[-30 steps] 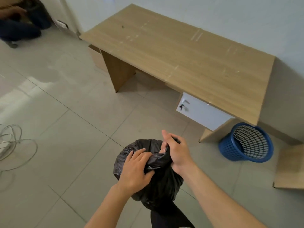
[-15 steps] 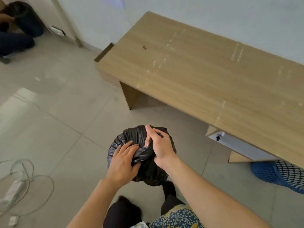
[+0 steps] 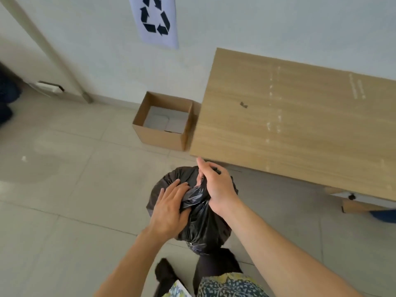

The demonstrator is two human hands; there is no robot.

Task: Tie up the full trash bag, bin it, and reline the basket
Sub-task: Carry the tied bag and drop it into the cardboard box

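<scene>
Above the floor [image 3: 64,189], near the desk [image 3: 300,125], the black trash bag [image 3: 201,221] is held up. Its bunched top is squeezed in the grip of the left hand [image 3: 169,209] and right hand [image 3: 216,185]. A cardboard box [image 3: 162,125] is seen beside the desk.

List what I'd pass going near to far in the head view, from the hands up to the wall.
Black trash bag gripped by left hand and right hand → cardboard box on the floor → recycling sign on the wall.
</scene>
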